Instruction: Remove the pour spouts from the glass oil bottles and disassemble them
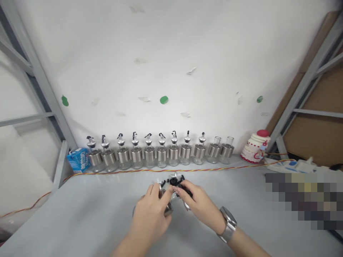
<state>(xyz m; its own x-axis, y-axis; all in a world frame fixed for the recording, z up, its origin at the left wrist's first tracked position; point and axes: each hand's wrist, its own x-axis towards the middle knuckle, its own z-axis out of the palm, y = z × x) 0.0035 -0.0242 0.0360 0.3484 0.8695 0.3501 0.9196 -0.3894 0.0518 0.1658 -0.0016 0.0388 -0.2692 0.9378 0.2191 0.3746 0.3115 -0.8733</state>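
Observation:
My left hand (151, 207) is curled, palm down, over a glass bottle with a steel band (168, 209), mostly hidden beneath the fingers. Close beside it, my right hand (194, 196) has its thumb and fingers pinched around a black-and-silver pour spout (187, 191), partly covered. The fingertips of both hands nearly meet. Just beyond them lies a small cluster of black and silver spout parts (174, 180) on the grey table (107, 214). My right wrist wears a watch (228, 219).
Along the wall stands a row of steel-banded bottles (149, 152), most with pour spouts; two at the right, including an open-necked bottle (227, 150), have none. A blue carton (79, 160) is at the left, a cake-shaped jar (254, 148) at the right. A twisted red-yellow wire (112, 172) crosses the table.

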